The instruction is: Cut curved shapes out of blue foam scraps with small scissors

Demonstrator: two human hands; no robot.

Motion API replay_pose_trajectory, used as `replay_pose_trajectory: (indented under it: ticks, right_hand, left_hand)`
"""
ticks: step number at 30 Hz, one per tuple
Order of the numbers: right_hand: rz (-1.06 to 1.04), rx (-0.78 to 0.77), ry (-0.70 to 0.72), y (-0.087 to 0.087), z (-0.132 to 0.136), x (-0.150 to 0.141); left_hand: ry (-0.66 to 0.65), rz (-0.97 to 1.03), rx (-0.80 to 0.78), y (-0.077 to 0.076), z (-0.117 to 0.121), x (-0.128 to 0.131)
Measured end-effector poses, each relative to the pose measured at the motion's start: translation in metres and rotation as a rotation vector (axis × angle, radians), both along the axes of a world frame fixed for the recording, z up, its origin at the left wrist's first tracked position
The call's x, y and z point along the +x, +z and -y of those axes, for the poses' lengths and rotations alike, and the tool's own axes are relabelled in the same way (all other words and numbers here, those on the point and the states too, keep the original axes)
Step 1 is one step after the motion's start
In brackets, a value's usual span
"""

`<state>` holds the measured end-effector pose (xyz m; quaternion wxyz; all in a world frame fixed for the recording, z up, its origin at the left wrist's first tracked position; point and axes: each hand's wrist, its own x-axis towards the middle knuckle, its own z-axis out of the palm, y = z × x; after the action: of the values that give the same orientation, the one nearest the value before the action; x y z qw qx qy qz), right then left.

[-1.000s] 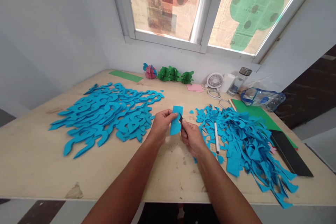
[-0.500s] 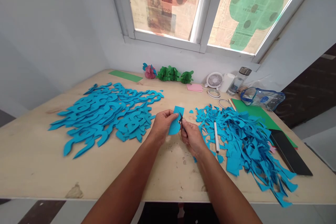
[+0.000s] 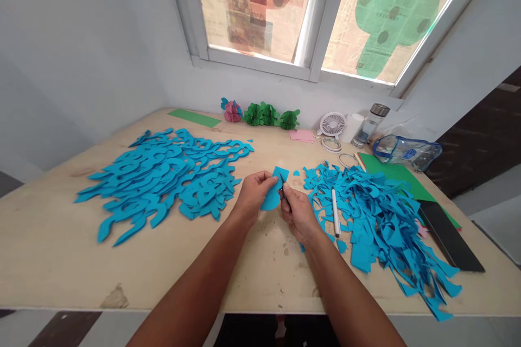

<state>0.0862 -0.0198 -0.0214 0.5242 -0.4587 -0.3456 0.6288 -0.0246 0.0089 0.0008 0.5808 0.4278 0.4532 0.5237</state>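
Between thumb and fingers, my left hand (image 3: pixel 253 193) pinches a small piece of blue paper (image 3: pixel 270 201) with a rounded lower edge. My right hand (image 3: pixel 299 210) is closed around dark scissors (image 3: pixel 283 183), whose blades meet the paper's right side near its top. Most of the scissors' handles are hidden by the fingers. Left of my hands lies a spread of curved blue paper cutouts (image 3: pixel 150 171), with a smaller cluster of cutouts (image 3: pixel 209 190) nearest my left hand. A heap of blue paper scraps (image 3: pixel 378 211) lies right of my right hand, with a white marker (image 3: pixel 336 212) on it.
Along the wall stand a pink paper ornament (image 3: pixel 233 111), several green ones (image 3: pixel 268 114), a small white fan (image 3: pixel 332 124) and a glass bottle (image 3: pixel 368 126). A clear pouch (image 3: pixel 407 153), green sheets (image 3: pixel 423 190) and a dark flat object (image 3: pixel 450 236) sit at the right.
The blue paper has turned slightly, its top tipping to the right. The scissors' blades look closer together against it. Both hands stay in nearly the same place.
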Motion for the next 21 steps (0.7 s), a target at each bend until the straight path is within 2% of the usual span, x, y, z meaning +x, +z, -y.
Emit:
replay_pose_trajectory:
  ticks: [14, 21]
  right_hand:
    - [-0.001, 0.007, 0.015, -0.0054, -0.0021, 0.0015]
    - [0.022, -0.005, 0.036, -0.0086, -0.0038, 0.0035]
  left_hand:
    - [-0.014, 0.003, 0.012, 0.0022, 0.0025, 0.0017]
    - [0.031, 0.010, 0.009, 0.0004, -0.0001, 0.0016]
